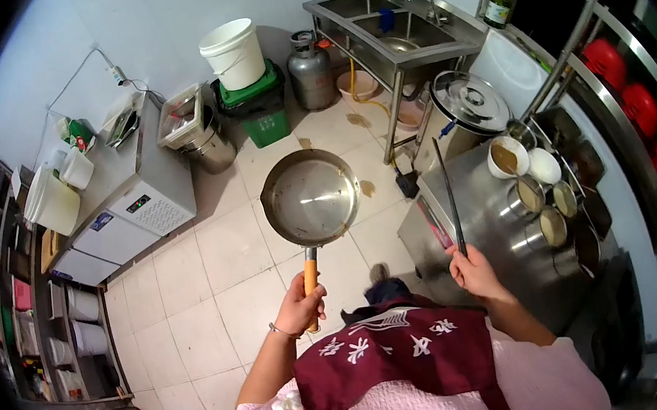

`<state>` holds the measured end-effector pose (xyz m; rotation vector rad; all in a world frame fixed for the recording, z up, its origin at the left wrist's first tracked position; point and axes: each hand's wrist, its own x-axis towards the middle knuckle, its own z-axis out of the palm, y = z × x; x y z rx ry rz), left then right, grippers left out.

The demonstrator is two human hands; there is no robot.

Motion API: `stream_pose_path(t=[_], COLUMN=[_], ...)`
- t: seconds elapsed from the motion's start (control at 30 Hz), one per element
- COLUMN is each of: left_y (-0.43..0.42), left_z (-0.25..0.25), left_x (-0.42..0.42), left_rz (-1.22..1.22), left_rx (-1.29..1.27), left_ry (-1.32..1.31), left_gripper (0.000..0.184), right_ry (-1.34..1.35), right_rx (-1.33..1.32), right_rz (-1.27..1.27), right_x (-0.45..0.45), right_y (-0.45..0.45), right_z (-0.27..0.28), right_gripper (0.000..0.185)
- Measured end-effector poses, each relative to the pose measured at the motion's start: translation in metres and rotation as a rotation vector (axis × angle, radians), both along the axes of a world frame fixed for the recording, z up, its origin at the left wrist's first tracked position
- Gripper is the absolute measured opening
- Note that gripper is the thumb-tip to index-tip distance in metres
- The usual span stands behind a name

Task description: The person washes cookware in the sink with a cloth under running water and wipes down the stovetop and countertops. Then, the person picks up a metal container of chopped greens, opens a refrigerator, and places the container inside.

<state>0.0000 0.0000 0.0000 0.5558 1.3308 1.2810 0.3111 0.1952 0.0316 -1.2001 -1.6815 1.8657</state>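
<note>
My left hand (pixel 303 304) is wrapped round the wooden handle (pixel 310 275) of a saucepan (pixel 311 195). The metal pan is held out over the floor, its inside facing up; small dark specks show on its bottom and walls. My right hand (pixel 473 271) grips long dark chopsticks (pixel 450 196) that point up and away from me, beside the steel counter. I cannot tell one stick from two. The pan and the chopsticks are apart.
On the steel counter (pixel 474 222) at right stand several pots and bowls of sauces (pixel 530 194). A large lidded pot (pixel 470 102) and a double sink (pixel 406 29) stand behind. A gas cylinder (pixel 310 71), a green bin (pixel 264 124) and a refrigerated counter (pixel 145 208) line the far and left sides.
</note>
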Motion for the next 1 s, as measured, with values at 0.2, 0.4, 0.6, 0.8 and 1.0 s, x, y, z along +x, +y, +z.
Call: stream_pose_path(t=[0.2, 0.4, 0.6, 0.8, 1.0], left_y=[0.117, 0.18, 0.252, 0.389, 0.593], left_z=[0.02, 0.031, 0.013, -0.002, 0.033], left_x=[-0.101, -0.196, -0.289, -0.439, -0.546], left_rz=[0.197, 0.456, 0.595, 0.465, 0.056], left_rx=[-0.037, -0.115, -0.255, -0.302, -0.239], left_ry=[-0.225, -0.189, -0.093, -0.091, 0.088], left_gripper=[0.025, 0.023, 0.018, 0.017, 0.023], right_ry=[0.11, 0.08, 0.107, -0.006, -0.037], right_rx=[0.034, 0.194, 0.231, 0.004, 0.19], right_rz=[-0.059, 0.125, 0.278, 0.208, 0.077], right_x=[-0.119, -0.258, -0.395, -0.5, -0.569], right_y=[0.153, 0.284, 0.383, 0.47, 0.565], right_z=[-0.033, -0.008, -0.025, -0.023, 0.02], right_gripper=[0.018, 0.023, 0.026, 0.027, 0.031])
